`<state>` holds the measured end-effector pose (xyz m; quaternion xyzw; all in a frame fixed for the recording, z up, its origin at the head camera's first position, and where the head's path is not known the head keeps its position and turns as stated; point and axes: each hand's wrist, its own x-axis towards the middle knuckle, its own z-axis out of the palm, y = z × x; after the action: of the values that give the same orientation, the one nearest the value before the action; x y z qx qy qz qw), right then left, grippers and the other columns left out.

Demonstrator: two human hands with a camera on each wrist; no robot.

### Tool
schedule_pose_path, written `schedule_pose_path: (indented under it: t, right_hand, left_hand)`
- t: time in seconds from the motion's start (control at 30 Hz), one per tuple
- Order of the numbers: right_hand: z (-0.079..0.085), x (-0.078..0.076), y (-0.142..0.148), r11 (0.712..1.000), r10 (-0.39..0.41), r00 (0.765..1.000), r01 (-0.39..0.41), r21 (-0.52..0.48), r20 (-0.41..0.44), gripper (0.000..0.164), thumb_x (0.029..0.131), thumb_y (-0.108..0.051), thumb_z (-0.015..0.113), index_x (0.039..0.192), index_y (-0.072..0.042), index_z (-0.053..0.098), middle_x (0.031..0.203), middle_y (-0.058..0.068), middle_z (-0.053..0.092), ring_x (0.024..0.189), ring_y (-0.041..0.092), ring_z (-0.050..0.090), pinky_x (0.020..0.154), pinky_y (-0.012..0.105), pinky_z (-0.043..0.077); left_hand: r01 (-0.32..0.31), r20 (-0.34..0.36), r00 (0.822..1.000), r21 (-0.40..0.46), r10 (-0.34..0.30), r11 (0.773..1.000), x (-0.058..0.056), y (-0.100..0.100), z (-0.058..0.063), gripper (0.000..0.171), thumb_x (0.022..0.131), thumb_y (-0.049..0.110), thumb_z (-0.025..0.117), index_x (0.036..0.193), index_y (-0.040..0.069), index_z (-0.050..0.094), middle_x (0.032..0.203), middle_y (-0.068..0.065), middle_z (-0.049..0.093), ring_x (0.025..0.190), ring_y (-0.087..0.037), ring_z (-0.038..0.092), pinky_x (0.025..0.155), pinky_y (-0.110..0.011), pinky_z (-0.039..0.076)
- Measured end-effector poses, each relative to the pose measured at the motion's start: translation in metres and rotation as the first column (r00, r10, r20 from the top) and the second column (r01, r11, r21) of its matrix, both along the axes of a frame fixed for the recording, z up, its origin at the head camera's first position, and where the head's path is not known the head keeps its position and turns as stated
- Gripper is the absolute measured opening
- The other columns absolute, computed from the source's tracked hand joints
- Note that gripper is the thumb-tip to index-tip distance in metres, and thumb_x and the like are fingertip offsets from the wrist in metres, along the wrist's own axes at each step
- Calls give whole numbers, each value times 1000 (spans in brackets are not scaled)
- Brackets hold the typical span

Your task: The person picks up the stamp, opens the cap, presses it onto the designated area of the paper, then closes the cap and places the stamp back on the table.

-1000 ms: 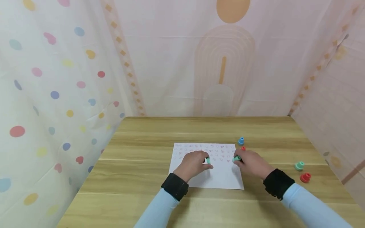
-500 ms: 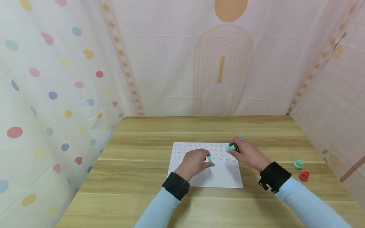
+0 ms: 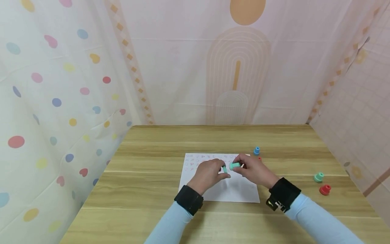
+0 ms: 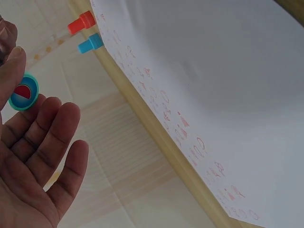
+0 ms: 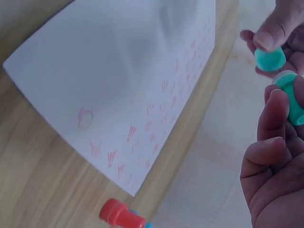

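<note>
My left hand (image 3: 207,173) pinches a small green cap (image 3: 224,169) between thumb and fingers. In the left wrist view the cap (image 4: 23,91) shows its round open side, with red inside; its other fingers are spread loosely. Just to the right, my right hand (image 3: 256,170) grips a green toy stamp (image 3: 234,165), tilted sideways with its wide end toward the cap. A whitish end shows on the stamp (image 5: 287,92) in the right wrist view, close to the cap (image 5: 270,59) but apart. Both hands are over a white sheet of paper (image 3: 231,193) with rows of small red and purple prints.
A blue stamp (image 3: 257,151) stands beyond the paper's far right corner, with a red stamp (image 3: 260,158) partly hidden behind my right hand. Farther right are another green stamp (image 3: 319,177) and red stamp (image 3: 325,189). Patterned curtains (image 3: 182,84) surround the wooden table (image 3: 146,189).
My right hand moves from the paper's right edge up and then left toward the left hand, carrying the green stamp. The left hand stays nearly still with the cap. The blue stamp is uncovered again.
</note>
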<state>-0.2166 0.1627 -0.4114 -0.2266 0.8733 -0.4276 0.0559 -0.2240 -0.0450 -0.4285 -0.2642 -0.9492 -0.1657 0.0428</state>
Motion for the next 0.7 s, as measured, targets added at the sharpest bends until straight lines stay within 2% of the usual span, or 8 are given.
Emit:
schedule_pose_path:
  t: [0.2, 0.47, 0.7]
  right_hand:
    - [-1, 1, -5, 1000, 11, 1000, -11, 4, 10, 11, 95, -16, 68, 104, -12, 63, 90, 1, 63, 74, 17, 54, 64, 29, 47]
    - [-2, 1, -9, 999, 9, 1000, -9, 40, 8, 9, 96, -15, 67, 104, -16, 64, 90, -3, 61, 77, 18, 53, 66, 31, 46]
    - [-5, 1, -10, 999, 31, 999, -30, 29, -40, 8, 96, -20, 67, 102, -14, 66, 86, -4, 62, 75, 16, 52, 63, 28, 43]
  left_hand:
    - [7, -14, 1000, 23, -7, 1000, 1, 0, -1, 35, 81, 41, 80, 101, 14, 71, 78, 7, 60, 68, -9, 52, 60, -20, 43]
    - [29, -35, 999, 38, -27, 999, 1, 1, -1, 34, 82, 40, 79, 100, 13, 70, 83, 0, 65, 68, -9, 51, 60, -20, 43]
    - [54, -85, 995, 28, -51, 998, 2, 0, 2, 32, 82, 40, 80, 95, 13, 69, 77, 7, 58, 67, -6, 51, 61, -18, 43]
